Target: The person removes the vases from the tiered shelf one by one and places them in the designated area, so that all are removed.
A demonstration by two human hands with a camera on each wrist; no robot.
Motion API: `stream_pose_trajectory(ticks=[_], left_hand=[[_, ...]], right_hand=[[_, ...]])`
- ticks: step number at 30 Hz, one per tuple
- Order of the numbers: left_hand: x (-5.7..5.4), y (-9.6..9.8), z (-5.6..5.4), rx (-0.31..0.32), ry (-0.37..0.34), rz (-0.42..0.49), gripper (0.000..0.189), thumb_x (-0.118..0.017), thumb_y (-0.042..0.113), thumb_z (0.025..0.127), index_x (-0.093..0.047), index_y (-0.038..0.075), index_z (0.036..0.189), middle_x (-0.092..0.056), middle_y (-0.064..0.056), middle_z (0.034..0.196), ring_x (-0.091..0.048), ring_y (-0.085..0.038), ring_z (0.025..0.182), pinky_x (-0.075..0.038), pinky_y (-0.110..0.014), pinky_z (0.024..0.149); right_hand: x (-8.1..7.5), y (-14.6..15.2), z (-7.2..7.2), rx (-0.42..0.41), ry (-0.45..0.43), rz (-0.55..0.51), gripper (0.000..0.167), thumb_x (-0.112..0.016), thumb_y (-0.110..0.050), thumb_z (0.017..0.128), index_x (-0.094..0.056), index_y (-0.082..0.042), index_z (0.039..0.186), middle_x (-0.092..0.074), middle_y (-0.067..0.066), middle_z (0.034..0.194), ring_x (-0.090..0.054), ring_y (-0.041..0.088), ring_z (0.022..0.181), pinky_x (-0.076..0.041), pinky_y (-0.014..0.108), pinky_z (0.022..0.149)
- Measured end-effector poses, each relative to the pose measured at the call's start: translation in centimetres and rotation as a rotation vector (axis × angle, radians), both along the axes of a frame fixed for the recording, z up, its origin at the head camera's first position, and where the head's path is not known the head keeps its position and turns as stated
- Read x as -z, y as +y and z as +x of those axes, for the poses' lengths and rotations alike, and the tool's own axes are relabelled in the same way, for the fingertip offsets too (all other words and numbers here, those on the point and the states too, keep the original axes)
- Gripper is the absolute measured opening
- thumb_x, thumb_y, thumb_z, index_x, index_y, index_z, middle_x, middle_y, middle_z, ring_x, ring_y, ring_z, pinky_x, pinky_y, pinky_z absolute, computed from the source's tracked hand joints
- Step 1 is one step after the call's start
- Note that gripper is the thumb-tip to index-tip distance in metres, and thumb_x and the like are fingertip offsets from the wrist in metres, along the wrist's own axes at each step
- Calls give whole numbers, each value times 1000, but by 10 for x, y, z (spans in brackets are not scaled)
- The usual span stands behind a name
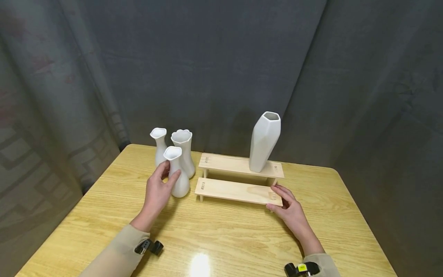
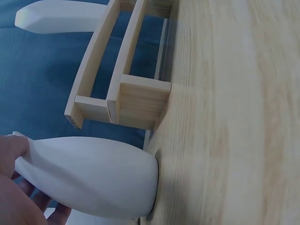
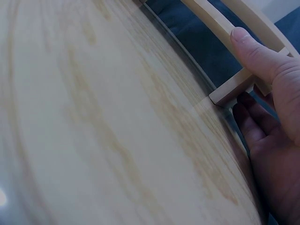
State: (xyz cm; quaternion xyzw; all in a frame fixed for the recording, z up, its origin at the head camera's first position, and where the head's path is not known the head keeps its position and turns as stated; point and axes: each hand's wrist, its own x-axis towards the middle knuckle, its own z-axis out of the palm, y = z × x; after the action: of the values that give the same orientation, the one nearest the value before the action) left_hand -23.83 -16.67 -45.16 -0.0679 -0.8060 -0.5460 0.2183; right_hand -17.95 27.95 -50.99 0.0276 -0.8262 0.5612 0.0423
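Left hand (image 1: 160, 189): white vase (image 1: 181, 184) gripped by the neck, left of centre, base pretty much on the table (image 1: 235, 234)
Right hand (image 1: 290, 209): wooden stand (image 1: 228, 191) held by its lower right end
Done, by the looks: tall faceted vase (image 1: 264, 144) set on the upper tier (image 1: 225, 163), right of centre
Left over: slim vase (image 1: 160, 151) and scalloped vase (image 1: 187, 156), parked left

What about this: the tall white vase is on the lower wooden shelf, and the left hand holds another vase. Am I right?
Not quite: the head view shows the tall white vase on the upper wooden shelf. The left hand does hold another vase.
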Motion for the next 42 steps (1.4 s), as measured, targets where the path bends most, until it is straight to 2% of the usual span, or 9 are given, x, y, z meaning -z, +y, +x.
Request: stream_pose_trajectory(ticks=[6, 20, 25, 28, 31, 37, 42], left_hand=[[1, -1, 0, 12, -11, -14, 37, -76, 15, 107, -67, 4, 141, -73, -23, 130, -70, -41, 120, -55, -56, 108], [4, 0, -1, -5, -17, -45, 41, -78, 10, 105, -64, 1, 143, -71, -25, 134, -69, -42, 122, -55, -56, 108], [2, -1, 0, 7, -2, -44, 59, -80, 11, 103, -54, 1, 155, -60, -24, 152, -58, -41, 140, -47, -56, 116], [-6, -2, 1, -10, 35, -36, 72, -83, 12, 101, -46, 1, 162, -52, -22, 161, -47, -39, 150, -41, -58, 121], [-18, -3, 4, -38, 91, -14, 80, -86, 12, 99, -42, 2, 165, -49, -20, 163, -43, -36, 153, -38, -58, 124], [-44, -1, 12, -82, 220, -26, 87, -92, 8, 92, -43, 3, 165, -47, -18, 162, -43, -33, 152, -37, -54, 125], [-68, 11, 18, -92, 343, -46, 87, -93, 5, 89, -48, 5, 163, -48, -18, 160, -44, -34, 149, -35, -50, 123]], right_hand=[[0, 0, 1, -4, 2, -8, 72, -88, -25, 98, -57, -13, 162, -36, 10, 173, -31, 31, 161, -30, 2, 108], [0, 0, 1, -1, -1, 3, 72, -87, -25, 98, -57, -13, 162, -36, 11, 173, -31, 31, 161, -29, 2, 108], [-1, 0, 0, 5, -6, 7, 72, -88, -26, 98, -57, -13, 162, -36, 10, 173, -31, 32, 161, -29, 1, 108], [-2, 0, 0, 6, -10, 12, 73, -88, -27, 98, -57, -14, 163, -35, 11, 173, -31, 33, 161, -29, 1, 107], [-2, 0, 0, 6, -11, 14, 73, -88, -28, 98, -57, -14, 163, -36, 10, 173, -31, 32, 161, -29, 1, 107], [-2, 0, -1, 4, -9, 4, 72, -88, -27, 98, -57, -14, 162, -36, 10, 173, -30, 30, 162, -29, 1, 108], [-1, 0, -1, 3, -12, -4, 72, -88, -27, 98, -57, -14, 162, -35, 10, 173, -31, 31, 162, -29, 1, 108]])
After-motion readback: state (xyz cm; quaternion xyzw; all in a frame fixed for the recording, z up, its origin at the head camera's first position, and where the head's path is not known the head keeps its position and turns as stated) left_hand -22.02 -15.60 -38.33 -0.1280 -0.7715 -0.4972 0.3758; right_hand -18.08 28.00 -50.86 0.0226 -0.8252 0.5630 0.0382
